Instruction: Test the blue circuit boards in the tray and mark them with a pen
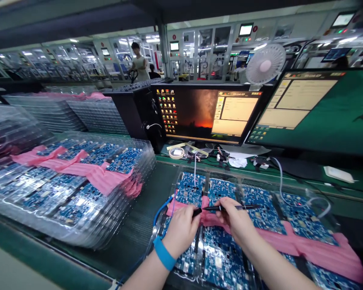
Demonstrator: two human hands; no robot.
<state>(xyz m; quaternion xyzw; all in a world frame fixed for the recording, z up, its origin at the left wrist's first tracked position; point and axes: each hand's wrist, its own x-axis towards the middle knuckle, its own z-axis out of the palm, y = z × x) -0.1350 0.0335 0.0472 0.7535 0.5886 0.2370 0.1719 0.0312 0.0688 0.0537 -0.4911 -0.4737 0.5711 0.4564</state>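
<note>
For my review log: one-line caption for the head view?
Left hand and right hand hold a black pen over blue circuit boards in a clear tray, monitors behind.

**Both hands meet low at centre, fingers pinched**

Both forearms reach in from the bottom edge and converge. The left hand, a blue band at its wrist, curls into a loose fist, knuckles up. The right hand lies just beside it, thumb and fingertips pinched together, wrist bent slightly inward.
</note>
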